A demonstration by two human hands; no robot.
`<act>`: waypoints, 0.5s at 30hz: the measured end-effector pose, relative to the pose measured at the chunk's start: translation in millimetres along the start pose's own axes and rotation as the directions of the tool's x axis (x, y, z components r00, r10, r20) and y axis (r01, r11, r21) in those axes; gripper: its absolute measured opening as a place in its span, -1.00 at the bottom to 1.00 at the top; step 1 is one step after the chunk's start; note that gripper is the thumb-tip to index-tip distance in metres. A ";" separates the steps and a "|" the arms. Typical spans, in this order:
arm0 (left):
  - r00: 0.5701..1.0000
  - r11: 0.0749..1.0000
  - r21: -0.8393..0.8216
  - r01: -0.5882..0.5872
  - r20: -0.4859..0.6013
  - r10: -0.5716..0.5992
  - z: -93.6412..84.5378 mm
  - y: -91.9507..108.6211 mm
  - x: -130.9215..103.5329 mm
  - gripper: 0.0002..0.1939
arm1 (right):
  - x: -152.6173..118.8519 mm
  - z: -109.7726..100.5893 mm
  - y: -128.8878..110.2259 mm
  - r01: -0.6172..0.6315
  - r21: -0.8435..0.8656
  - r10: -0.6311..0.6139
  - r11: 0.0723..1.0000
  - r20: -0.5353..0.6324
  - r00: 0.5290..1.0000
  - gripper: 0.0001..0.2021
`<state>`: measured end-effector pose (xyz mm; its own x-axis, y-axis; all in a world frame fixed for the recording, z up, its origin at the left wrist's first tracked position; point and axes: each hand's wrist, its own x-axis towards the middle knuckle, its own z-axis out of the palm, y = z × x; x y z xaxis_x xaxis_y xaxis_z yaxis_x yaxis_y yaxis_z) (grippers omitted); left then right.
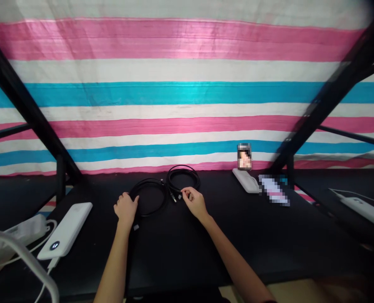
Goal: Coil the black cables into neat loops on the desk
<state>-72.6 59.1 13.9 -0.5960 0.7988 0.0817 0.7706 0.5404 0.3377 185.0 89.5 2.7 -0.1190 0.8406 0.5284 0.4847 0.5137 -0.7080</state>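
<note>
Two coils of black cable lie side by side on the black tabletop (174, 248). My left hand (126, 207) is at the left edge of the larger left coil (149, 180). Its fingers curl over the cable, with the thumb on the inner side. The right coil (183, 167) lies a little farther back, and my right hand (193, 203) pinches its near edge between thumb and fingertips. A metal-tipped plug (173, 198) sits where the coils meet. Below the left coil is a small grey piece (136, 227), perhaps a connector end.
On the left, a white power bank (65, 231) with a lit display is plugged in beside a white power strip (25, 231). A pale box-like object (246, 181) stands back right, near a blurred-out phone-like item (244, 156). Black metal posts (25, 97) flank a striped sheet (187, 94).
</note>
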 end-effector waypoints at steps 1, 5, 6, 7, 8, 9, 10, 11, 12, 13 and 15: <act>0.999 1.000 -0.024 0.008 0.039 -0.007 0.2 -2.0 2.1 -0.60 | -0.2 -0.1 -0.1 0.002 -0.002 -0.002 1.000 0.002 1.000 -0.83; 0.999 0.998 -0.064 0.026 0.046 -0.023 -4.9 -5.0 6.9 -0.65 | -0.2 -0.5 0.0 0.012 -0.002 -0.012 1.000 0.001 1.000 -0.83; 1.000 0.996 -0.092 0.014 -0.004 -0.014 -7.1 -5.2 7.2 -0.64 | 0.0 -0.7 -0.1 0.011 -0.001 -0.011 1.000 0.000 1.000 -0.83; 0.998 0.990 -0.139 -0.006 -0.061 -0.003 -9.4 -5.4 7.2 -0.63 | 0.2 -0.9 -0.4 0.009 0.001 -0.009 1.000 -0.002 1.000 -0.83; 0.993 0.977 -0.211 -0.032 -0.117 0.007 -11.8 -5.7 7.1 -0.65 | 0.5 -1.2 -0.8 0.007 0.003 -0.007 1.000 -0.004 1.000 -0.83; 0.987 0.950 -0.307 -0.064 -0.163 0.014 -14.2 -6.0 6.8 -0.67 | 0.8 -1.6 -1.1 0.004 0.007 -0.004 1.000 -0.006 1.000 -0.83; 0.981 0.903 -0.417 -0.101 -0.192 0.021 -16.4 -6.1 6.4 -0.71 | 1.0 -2.1 -1.5 0.001 0.013 -0.001 1.000 -0.008 1.000 -0.84; 0.979 0.839 -0.528 -0.134 -0.203 0.029 -18.5 -6.0 6.0 -0.74 | 1.2 -2.5 -1.8 -0.003 0.020 0.003 1.000 -0.008 1.000 -0.84; 0.977 0.761 -0.628 -0.162 -0.210 0.035 -20.2 -5.3 5.4 -0.76 | 1.4 -2.9 -2.0 -0.009 0.030 0.009 1.000 -0.004 1.000 -0.83; 0.975 0.678 -0.711 -0.185 -0.218 0.038 -21.5 -4.0 4.8 -0.77 | 1.4 -3.2 -2.1 -0.017 0.043 0.017 0.999 0.003 1.000 -0.83; 0.975 0.526 -0.826 -0.204 -0.221 0.031 -22.4 0.6 3.2 -0.74 | 1.2 -2.9 -2.3 -0.051 0.095 0.047 0.994 0.041 0.998 -0.81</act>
<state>-79.1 56.0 35.4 -0.6072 0.7368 0.2974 0.3403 -0.0971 0.9353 186.3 88.8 6.3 -0.1317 0.8704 0.4745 0.4061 0.4840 -0.7751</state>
